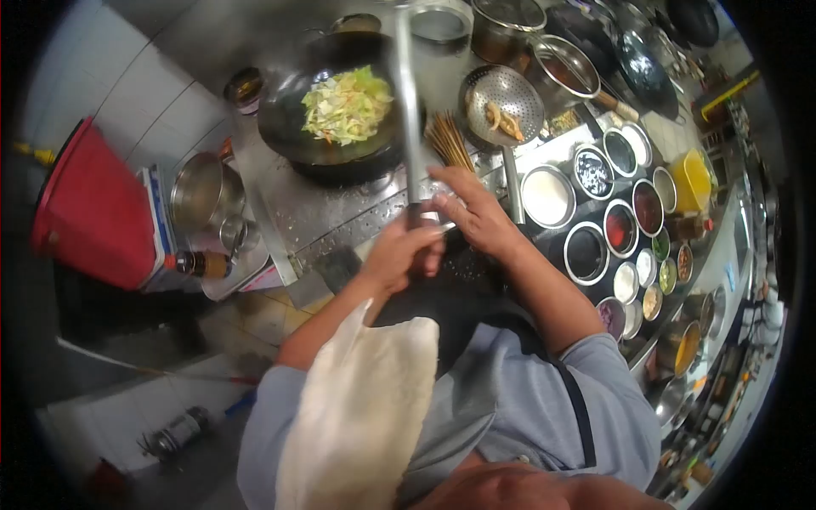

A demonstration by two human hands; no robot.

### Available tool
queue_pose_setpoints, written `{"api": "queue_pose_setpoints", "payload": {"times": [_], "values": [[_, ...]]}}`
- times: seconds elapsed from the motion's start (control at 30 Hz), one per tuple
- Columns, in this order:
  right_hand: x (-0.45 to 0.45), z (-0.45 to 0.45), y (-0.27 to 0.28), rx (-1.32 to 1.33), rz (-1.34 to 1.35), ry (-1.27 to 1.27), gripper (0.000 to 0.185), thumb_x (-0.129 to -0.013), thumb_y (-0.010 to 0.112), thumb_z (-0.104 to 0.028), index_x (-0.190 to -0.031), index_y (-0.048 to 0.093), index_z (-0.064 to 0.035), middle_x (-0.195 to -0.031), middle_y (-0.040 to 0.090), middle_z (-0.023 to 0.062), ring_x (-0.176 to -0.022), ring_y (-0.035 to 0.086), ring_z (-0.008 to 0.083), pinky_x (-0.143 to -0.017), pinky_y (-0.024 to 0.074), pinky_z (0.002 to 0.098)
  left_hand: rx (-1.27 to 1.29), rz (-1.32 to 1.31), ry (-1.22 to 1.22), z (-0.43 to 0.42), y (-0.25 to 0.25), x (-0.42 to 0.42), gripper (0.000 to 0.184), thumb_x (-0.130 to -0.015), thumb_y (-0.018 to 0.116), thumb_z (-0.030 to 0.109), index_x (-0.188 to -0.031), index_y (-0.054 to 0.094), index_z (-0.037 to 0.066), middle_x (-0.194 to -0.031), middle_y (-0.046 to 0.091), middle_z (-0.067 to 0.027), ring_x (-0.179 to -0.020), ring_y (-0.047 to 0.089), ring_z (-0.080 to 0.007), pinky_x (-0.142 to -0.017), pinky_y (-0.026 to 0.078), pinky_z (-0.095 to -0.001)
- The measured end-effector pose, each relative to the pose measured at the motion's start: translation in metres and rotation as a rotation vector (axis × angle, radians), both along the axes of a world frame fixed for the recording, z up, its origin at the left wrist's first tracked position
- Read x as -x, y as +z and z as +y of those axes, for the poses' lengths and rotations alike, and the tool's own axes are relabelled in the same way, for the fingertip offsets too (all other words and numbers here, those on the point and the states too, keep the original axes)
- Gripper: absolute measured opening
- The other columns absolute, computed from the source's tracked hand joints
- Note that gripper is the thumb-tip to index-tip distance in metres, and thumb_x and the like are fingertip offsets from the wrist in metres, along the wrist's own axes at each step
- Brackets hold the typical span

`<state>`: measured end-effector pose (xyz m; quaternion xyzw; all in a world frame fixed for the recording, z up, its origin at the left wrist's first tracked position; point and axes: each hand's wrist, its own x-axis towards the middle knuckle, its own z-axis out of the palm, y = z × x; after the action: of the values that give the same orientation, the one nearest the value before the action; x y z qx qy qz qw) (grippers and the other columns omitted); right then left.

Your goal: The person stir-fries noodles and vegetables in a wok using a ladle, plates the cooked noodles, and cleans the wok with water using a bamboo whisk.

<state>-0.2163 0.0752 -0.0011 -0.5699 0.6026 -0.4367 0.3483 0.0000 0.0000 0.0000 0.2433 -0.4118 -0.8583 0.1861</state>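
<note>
My left hand (401,257) is closed around the dark grip of a long-handled metal cooking tool (409,119). The shaft points away from me past the right side of the wok, and its head is out of view at the top. My right hand (478,214) is beside the grip with its fingers stretched and apart; whether the fingertips touch the tool I cannot tell. Shredded cabbage (347,105) lies in the dark wok (280,127) on the stove. A bundle of thin sticks (448,142) is just beyond my right hand.
A perforated strainer (505,95) holding browned food rests on a pot. Several round containers of sauces and seasonings, including a white one (548,196), stand to the right. At left are a red bin (89,208), a steel bowl (206,191) and a bottle (204,264). A pale cloth (361,408) hangs over my front.
</note>
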Motion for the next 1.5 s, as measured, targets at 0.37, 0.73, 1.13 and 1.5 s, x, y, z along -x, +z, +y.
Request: {"api": "queue_pose_setpoints", "payload": {"times": [0.37, 0.73, 1.13, 1.5], "values": [[0.082, 0.059, -0.173, -0.566, 0.185, -0.896, 0.049, -0.089, 0.069, -0.024, -0.124, 0.058, 0.0081, -0.109, 0.066, 0.0275, -0.098, 0.066, 0.0332, -0.088, 0.0524, 0.0417, 0.17, -0.613, 0.318, -0.066, -0.03, -0.103, 0.026, -0.094, 0.061, 0.006, -0.117, 0.048, 0.004, -0.066, 0.05, -0.0042, -0.044, 0.048, -0.0128, -0.039, 0.042, -0.0296], [0.098, 0.007, -0.118, -0.27, -1.0, -0.454, 0.039, -0.082, 0.062, -0.004, -0.116, 0.045, 0.0019, -0.076, 0.055, 0.0098, -0.055, 0.058, 0.021, -0.051, 0.0501, 0.033, 0.267, -0.89, 0.462, -0.06, -0.03, -0.096, 0.025, -0.092, 0.066, 0.012, -0.11, 0.051, 0.004, -0.064, 0.052, -0.0035, -0.042, 0.049, -0.0126, -0.039, 0.041, -0.0302], [0.123, -0.102, -0.072, -0.187, 0.593, -0.359, 0.065, -0.084, 0.06, -0.003, -0.145, 0.039, -0.0052, -0.128, 0.058, 0.0292, -0.11, 0.061, 0.047, -0.091, 0.0511, 0.0527, 0.238, -0.89, 0.463, -0.055, -0.023, -0.038, 0.031, -0.092, 0.067, 0.016, -0.115, 0.051, 0.003, -0.068, 0.055, -0.0038, -0.044, 0.052, -0.013, -0.039, 0.041, -0.0304], [0.114, -0.085, -0.07, -0.175, 0.365, -0.468, 0.051, -0.09, 0.06, -0.01, -0.137, 0.044, -0.0031, -0.093, 0.068, 0.0224, -0.088, 0.07, 0.0409, -0.077, 0.0561, 0.0458, 0.237, -0.833, 0.567, -0.061, -0.019, -0.04, 0.027, -0.093, 0.066, 0.014, -0.113, 0.051, 0.003, -0.065, 0.053, -0.0035, -0.042, 0.051, -0.0125, -0.038, 0.04, -0.0302]]}}
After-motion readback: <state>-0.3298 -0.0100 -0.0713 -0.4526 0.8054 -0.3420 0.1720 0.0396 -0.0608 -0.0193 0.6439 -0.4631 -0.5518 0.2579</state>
